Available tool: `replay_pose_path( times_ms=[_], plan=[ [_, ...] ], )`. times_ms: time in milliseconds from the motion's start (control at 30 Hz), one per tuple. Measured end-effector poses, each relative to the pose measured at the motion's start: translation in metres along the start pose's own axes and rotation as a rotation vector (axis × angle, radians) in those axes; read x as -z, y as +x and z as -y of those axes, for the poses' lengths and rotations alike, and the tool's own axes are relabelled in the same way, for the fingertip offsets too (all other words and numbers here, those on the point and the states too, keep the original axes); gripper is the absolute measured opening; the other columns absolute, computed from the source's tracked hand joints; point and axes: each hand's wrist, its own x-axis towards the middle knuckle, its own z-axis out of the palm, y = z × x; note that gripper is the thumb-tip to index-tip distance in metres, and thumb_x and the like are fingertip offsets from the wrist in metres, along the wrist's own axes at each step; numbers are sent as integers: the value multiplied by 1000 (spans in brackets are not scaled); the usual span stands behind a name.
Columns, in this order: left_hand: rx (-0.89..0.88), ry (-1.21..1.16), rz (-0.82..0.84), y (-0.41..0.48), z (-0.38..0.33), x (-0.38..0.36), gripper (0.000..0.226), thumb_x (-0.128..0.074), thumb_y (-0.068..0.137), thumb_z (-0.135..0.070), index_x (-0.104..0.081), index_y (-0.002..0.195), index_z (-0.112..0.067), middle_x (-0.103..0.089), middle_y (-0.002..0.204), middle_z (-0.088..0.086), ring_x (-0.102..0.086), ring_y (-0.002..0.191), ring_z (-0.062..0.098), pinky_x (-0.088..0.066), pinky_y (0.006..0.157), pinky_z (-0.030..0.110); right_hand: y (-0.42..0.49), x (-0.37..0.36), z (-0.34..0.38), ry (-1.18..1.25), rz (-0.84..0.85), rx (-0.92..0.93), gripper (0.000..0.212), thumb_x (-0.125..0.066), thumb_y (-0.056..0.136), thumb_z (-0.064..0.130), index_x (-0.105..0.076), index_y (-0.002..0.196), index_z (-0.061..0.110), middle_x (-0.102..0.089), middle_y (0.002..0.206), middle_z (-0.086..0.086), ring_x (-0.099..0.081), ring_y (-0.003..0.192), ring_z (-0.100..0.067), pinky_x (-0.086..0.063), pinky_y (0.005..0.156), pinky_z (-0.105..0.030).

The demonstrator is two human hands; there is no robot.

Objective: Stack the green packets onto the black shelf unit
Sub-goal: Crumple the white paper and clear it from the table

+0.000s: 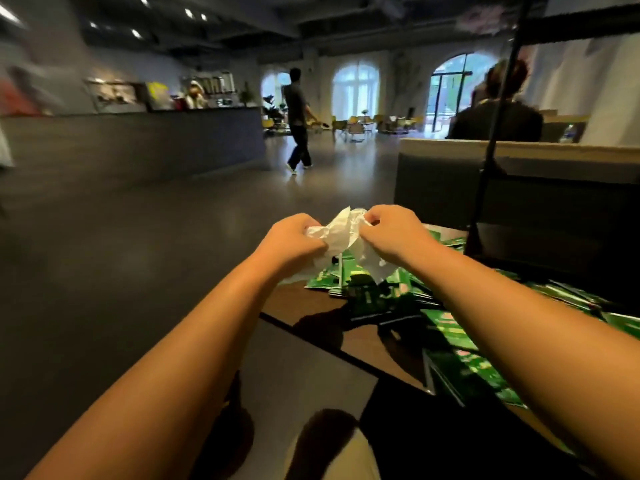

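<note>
Lifted over the near corner of the desk (304,306): a crumpled white wrapper (344,233), pinched at one end by the left hand (294,237) and at the other by the right hand (391,233), with the fingers of both curled into it. Possibly thin plastic, possibly paper; too blurred to tell.

Just below and beyond the hands, not touching them: a loose heap of green packets (377,296), lying flat and overlapping on the dark desk. More of them trailing toward the right edge of view, some passing under the right forearm.

At far right, just behind the heap: the black shelf (554,251), low board close to the packets, slim upright post running up out of frame.

In the background, on a grey polished floor: a walker (298,119) passing the end of a long counter (138,140), and a seated person (498,116), back to camera, behind a low partition. Arched windows bright at the far wall.
</note>
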Motion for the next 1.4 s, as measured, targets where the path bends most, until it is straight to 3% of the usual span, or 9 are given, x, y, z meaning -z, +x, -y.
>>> replay_pose_path(
  times_ms=[233, 433, 567, 733, 867, 1167, 1233, 1333, 1400],
  plan=[
    [181, 35, -82, -24, 119, 65, 15, -68, 80, -22, -78, 86, -13, -76, 86, 10, -73, 87, 30, -59, 66, 43, 20, -106, 110, 67, 130, 133, 26, -54, 97, 21, -74, 90, 7, -73, 91, -12, -66, 89, -33, -55, 79, -40],
    [370, -45, -125, -45, 222, 74, 19, -71, 81, -19, -74, 98, -27, -75, 95, -6, -70, 87, 14, -51, 66, 30, 19, -208, 166, 127, 247, 181, 19, -48, 101, 18, -65, 94, 12, -68, 97, -5, -63, 78, -20, -49, 62, -32],
    [499, -78, -112, -59, 301, 59, 14, -71, 86, -18, -73, 98, -24, -72, 95, -5, -68, 87, 15, -49, 63, 30, 7, -290, 193, 98, 360, 192, 22, -46, 101, 18, -67, 108, 14, -69, 109, -8, -68, 92, -30, -60, 78, -40],
    [694, -86, -35, -72, 404, 15, 7, -72, 90, -26, -73, 92, -19, -69, 86, 0, -62, 74, 16, -40, 56, 30, 1, -392, 187, 9, 561, 129, 14, -47, 101, 15, -58, 93, 20, -66, 102, -7, -67, 93, -32, -56, 78, -38],
    [846, -36, 51, -71, 468, -24, 13, -68, 89, -15, -69, 94, -3, -53, 72, 1, -47, 60, 15, -32, 50, 30, 2, -474, 157, -43, 689, 19, 16, -51, 101, 20, -54, 85, 21, -62, 99, -6, -64, 93, -30, -51, 75, -37],
    [966, -161, 10, -38, 536, -83, 30, -73, 98, -27, -62, 122, -15, -65, 108, 4, -60, 79, 11, -40, 56, 28, 20, -574, 109, -107, 795, -44, 25, -52, 106, 18, -56, 83, 10, -59, 89, -9, -62, 91, -31, -44, 71, -31],
    [978, -164, 0, -31, 543, -89, 34, -70, 100, -34, -62, 124, -12, -65, 101, 2, -58, 78, 12, -40, 56, 28, 24, -582, 109, -38, 788, -29, 21, -52, 105, 20, -61, 91, 7, -62, 93, -11, -65, 97, -34, -44, 66, -30],
    [972, -223, -36, -25, 555, -94, 51, -66, 101, -46, -60, 138, -11, -66, 122, 6, -63, 100, 23, -45, 68, 32, 26, -588, 111, 69, 766, -35, 37, -55, 105, 20, -62, 138, 5, -66, 132, -16, -64, 121, -37, -51, 85, -34],
    [982, -223, -49, -25, 560, -94, 56, -64, 102, -45, -59, 143, -8, -65, 129, 11, -64, 111, 29, -48, 80, 37, 26, -593, 109, 84, 761, -57, 40, -57, 104, 20, -58, 140, 3, -66, 131, -17, -64, 111, -34, -51, 85, -36]
  ],
)
